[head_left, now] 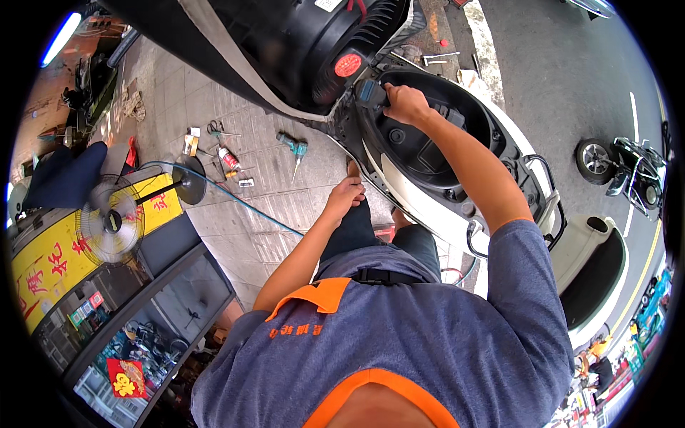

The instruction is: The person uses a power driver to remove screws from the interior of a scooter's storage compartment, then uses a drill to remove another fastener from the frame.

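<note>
In the single view, looking down from the head, a person in a grey-blue shirt with orange trim stands over a white scooter (pixel 401 182), its black seat (pixel 285 53) tipped up across the top of the frame. The right hand (pixel 407 105), above centre, reaches over the open black storage bin (pixel 467 108); its fingers are curled on a dark block with a bluish face (pixel 369 93). The block lies directly to the picture-left of the knuckles, touching them, at the bin's upper-left rim; its long axis is hard to tell, as the fingers cover part of it. The left hand (pixel 346 197), lower and farther from the block, hangs near the knee with fingers loosely bent; whether it holds anything cannot be told. Left of centre, a teal power drill (pixel 295 148) lies on the paving (pixel 278 185), well apart from both hands.
</note>
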The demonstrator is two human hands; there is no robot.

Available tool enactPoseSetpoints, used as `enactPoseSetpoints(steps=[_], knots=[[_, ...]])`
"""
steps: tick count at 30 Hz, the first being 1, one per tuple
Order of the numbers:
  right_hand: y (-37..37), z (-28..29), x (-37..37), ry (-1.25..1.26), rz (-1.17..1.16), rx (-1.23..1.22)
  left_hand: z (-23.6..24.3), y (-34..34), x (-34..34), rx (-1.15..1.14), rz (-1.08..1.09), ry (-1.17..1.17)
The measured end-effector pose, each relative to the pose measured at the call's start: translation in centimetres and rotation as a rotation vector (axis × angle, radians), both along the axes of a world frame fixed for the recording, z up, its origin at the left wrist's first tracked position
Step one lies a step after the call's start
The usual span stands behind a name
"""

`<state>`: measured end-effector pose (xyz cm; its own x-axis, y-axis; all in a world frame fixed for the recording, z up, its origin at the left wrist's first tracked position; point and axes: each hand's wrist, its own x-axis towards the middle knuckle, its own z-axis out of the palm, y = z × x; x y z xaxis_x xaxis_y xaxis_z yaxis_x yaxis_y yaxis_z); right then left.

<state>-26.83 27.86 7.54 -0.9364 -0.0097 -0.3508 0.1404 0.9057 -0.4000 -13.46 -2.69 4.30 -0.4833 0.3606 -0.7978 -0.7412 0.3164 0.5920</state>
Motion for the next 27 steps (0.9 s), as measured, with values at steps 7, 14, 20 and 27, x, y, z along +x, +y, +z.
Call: enactPoseSetpoints(steps=[7, 14, 20, 27], knots=[[1.2, 0.1, -1.0, -0.007, 0.104, 0.029, -0.4, 2.1, 3.9, 0.023, 0.08, 0.03], [1.4, -1.4, -0.9, -0.006, 0.085, 0.033, -0.5, -0.2, 3.1, -0.009, 0.155, 0.042], [2.0, -1.5, -0.8, -0.054, 0.066, 0.015, -0.5, 0.0, 1.2, -0.017, 0.127, 0.001], [2.1, -1.4, -0.6, -0.074, 0.08, 0.014, 0.3, 3.0, -1.8, 0.013, 0.061, 0.019]])
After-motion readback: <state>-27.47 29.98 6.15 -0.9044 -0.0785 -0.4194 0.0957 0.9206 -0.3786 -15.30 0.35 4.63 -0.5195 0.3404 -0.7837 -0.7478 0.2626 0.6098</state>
